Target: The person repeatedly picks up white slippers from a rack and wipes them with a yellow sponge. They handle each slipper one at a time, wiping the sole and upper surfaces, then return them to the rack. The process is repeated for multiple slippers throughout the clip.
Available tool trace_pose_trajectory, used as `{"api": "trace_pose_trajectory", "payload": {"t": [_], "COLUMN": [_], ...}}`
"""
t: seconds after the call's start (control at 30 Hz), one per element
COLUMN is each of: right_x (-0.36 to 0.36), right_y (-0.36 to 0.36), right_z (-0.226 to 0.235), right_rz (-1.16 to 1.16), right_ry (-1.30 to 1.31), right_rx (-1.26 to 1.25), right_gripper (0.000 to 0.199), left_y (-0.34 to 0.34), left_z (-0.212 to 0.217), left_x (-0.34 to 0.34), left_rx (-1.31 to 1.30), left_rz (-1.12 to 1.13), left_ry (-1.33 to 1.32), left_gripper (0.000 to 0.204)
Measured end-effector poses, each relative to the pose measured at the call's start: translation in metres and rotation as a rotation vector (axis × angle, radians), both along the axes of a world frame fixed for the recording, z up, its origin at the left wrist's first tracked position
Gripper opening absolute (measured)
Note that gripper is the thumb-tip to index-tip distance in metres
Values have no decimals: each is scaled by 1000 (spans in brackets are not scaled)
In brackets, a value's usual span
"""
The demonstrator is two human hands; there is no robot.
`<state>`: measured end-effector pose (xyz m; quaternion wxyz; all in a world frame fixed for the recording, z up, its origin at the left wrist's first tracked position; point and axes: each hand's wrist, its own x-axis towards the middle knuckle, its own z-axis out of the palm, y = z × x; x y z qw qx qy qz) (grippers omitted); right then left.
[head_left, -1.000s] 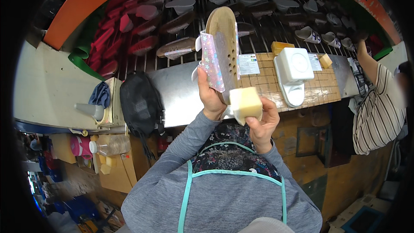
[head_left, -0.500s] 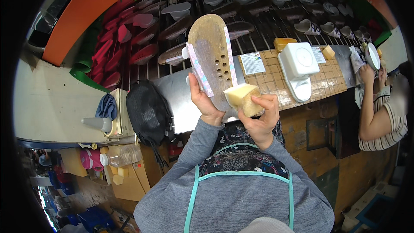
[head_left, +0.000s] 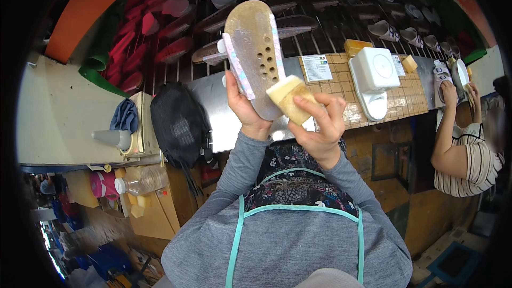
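My left hand [head_left: 249,116] is wrapped round the lower end of a brown shoe last [head_left: 248,32], held tilted up with its flat underside toward me. Several round holes run down the last, and strips of pastel patterned material [head_left: 239,69] line both long edges. In my right hand [head_left: 324,128] a yellow sponge block [head_left: 292,102] is pinched between thumb and fingers. Its pale upper edge lies against the last just below the holes. The fingers of my left hand behind the last are partly hidden.
Beyond the metal bench edge, a rack [head_left: 314,42] carries rows of grey and red shoe pieces. A white dispenser [head_left: 375,72] stands on a taped board [head_left: 341,93]. A black bag [head_left: 178,122] lies at the left. At the right a co-worker's arm [head_left: 448,144] handles a sandal.
The last and sponge have moved up and slightly left in the picture. My right hand has turned the sponge, now nearer the holes. The co-worker's hand now touches a sandal.
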<state>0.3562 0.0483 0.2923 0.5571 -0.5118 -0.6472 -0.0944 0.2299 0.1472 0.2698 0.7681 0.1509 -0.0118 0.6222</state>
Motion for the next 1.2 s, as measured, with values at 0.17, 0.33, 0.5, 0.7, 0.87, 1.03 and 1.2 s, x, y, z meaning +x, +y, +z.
{"api": "trace_pose_trajectory", "payload": {"t": [0.17,0.33,0.5,0.7,0.87,1.03,1.2], "right_x": [-9,-1,24,60,77,128,171], "right_y": [-22,-18,-25,-50,-70,-95,-100], "right_z": [-8,-4,-2,-16,-32,-48,-67], "right_rz": [75,81,233,122,96,-303,-554], "right_ry": [77,125,16,205,257,282,131], "right_rx": [-32,11,-34,-54,-124,-195,-206], "right_gripper": [56,52,49,43,44,41,42], "left_y": [11,2,1,2,3,10,-1], "left_z": [1,6,16,2,-14,-5,8], "left_x": [-14,12,28,42,58,30,4], "left_rx": [-2,-55,-97,-143,-167,133,376], "left_rz": [1,-55,-408,-664,-778,-769,-538], "left_ry": [-24,137,158,56,18,-32,-103], "left_gripper": [51,53,55,52,50,54,64]}}
